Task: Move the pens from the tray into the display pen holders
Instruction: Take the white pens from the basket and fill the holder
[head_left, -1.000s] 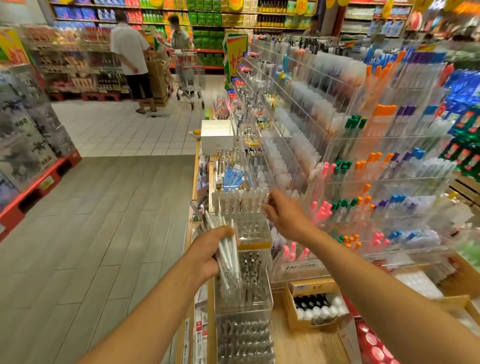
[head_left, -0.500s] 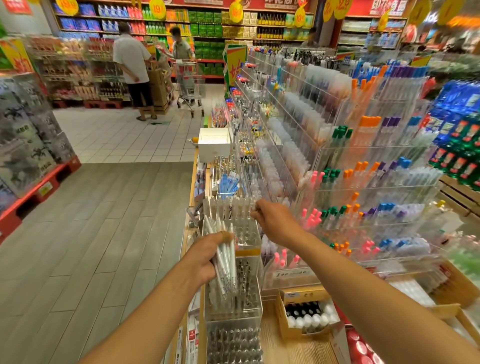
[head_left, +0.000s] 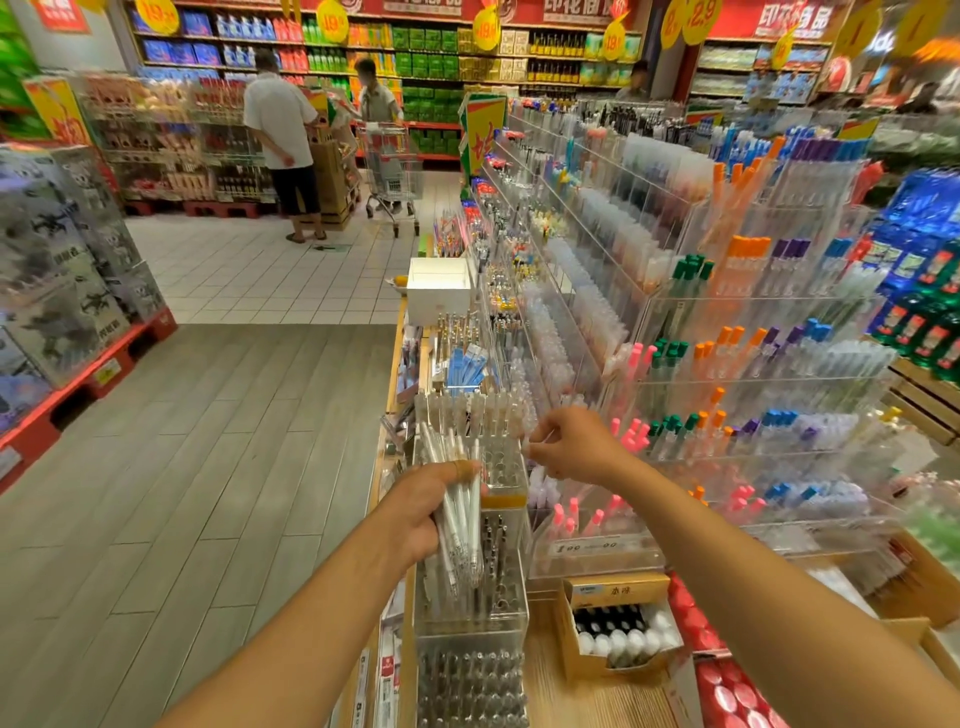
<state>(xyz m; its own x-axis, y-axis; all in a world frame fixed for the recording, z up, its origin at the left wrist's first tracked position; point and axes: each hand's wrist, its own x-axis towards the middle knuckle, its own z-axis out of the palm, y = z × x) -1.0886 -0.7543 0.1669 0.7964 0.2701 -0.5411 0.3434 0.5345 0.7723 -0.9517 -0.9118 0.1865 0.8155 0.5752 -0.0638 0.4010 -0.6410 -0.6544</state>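
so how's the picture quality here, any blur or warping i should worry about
Head view: wide-angle bend curves the shelves and floor lines toward the edges; the right-side acrylic pen racks are smeared by motion blur; the left hand and its bundle of white pens stay fairly sharp; the right hand is slightly soft; lighting is bright and even, with no harsh shadows.

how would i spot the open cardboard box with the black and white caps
Start at the tall clear acrylic pen display on the right. On the wooden counter below its front sits the small yellow-brown cardboard box, flap open. Only it holds rows of black and white round caps.
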